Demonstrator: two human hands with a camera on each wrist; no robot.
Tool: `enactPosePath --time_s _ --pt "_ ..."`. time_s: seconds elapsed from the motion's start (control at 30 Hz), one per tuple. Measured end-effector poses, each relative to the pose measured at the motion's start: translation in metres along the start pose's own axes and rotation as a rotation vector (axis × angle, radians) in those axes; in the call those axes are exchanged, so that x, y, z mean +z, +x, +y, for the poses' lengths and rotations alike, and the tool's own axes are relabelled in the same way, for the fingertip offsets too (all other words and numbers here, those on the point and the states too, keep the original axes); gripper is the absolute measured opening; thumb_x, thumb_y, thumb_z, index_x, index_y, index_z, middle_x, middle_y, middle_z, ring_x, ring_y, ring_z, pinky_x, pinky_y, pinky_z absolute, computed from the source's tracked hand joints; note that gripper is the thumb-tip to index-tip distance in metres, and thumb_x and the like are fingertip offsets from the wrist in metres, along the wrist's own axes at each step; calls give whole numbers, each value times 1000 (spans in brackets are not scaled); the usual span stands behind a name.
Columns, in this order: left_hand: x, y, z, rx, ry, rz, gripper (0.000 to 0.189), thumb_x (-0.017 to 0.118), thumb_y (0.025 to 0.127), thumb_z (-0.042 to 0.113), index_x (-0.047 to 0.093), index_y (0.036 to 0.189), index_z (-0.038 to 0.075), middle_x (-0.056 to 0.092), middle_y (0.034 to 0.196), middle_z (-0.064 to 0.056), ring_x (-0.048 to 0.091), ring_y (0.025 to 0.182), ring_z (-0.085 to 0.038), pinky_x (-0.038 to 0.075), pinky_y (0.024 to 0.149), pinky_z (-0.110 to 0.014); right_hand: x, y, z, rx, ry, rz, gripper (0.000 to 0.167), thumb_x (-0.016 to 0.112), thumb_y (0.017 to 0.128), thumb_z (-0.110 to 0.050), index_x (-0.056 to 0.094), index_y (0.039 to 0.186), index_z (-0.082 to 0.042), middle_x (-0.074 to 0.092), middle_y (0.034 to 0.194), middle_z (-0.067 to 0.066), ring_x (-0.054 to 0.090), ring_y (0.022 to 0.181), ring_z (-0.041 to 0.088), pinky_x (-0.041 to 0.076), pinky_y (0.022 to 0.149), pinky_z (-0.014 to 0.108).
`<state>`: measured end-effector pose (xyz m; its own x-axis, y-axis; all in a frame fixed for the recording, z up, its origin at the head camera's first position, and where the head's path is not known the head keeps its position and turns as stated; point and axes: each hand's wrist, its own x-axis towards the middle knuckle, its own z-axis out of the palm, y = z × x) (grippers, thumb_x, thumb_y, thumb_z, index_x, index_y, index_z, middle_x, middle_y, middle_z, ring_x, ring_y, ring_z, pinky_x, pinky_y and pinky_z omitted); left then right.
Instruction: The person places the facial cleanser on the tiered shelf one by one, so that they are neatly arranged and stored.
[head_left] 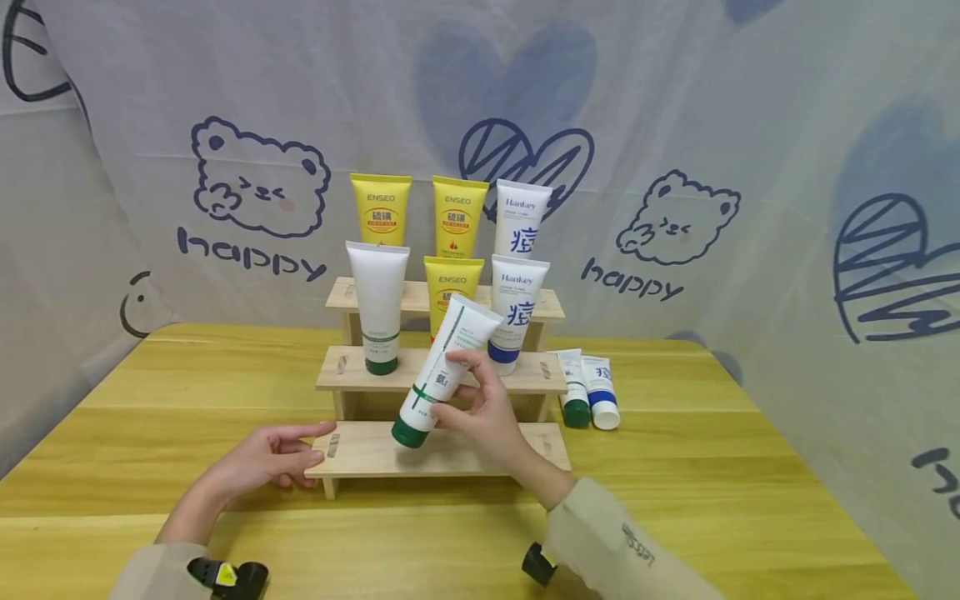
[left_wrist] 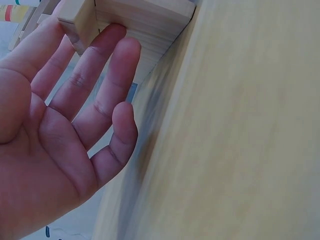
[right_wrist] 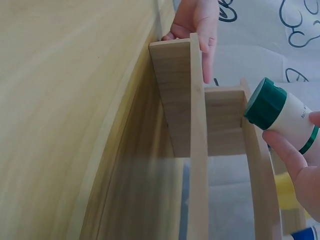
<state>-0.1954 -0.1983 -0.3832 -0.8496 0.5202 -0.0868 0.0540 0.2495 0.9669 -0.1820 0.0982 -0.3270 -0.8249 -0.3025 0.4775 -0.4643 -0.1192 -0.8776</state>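
My right hand [head_left: 487, 417] pinches a white squeeze tube [head_left: 450, 358] with a green cap, tilted cap-down above the lowest step of a three-step wooden display stand [head_left: 450, 462]. In the right wrist view the tube's green cap [right_wrist: 266, 103] hangs clear of the boards. My left hand [head_left: 266, 458] holds the left end of the lowest step; in the left wrist view its fingers [left_wrist: 107, 95] reach around the board's corner. On the middle step stand a white green-capped tube [head_left: 380, 304], a partly hidden yellow tube [head_left: 453, 275] and a white blue-capped tube [head_left: 517, 300].
Two yellow tubes [head_left: 381, 208] and a white Hankey tube [head_left: 522, 212] stand on the top step. Right of the stand, a green-capped tube [head_left: 573, 387] and a blue-capped tube [head_left: 602, 392] lie on the wooden table [head_left: 675, 500]. A printed curtain [head_left: 420, 83] hangs behind.
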Motion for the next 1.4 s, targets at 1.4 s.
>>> enactPosePath --time_s 1.4 --pt "-1 1 -2 -2 -2 -13 54 54 91 19 32 134 -5 62 100 -14 62 75 -27 47 60 -33 46 18 34 -399 -526 -222 47 64 73 13 50 113 -6 42 115 20 52 100 27 46 67 15"
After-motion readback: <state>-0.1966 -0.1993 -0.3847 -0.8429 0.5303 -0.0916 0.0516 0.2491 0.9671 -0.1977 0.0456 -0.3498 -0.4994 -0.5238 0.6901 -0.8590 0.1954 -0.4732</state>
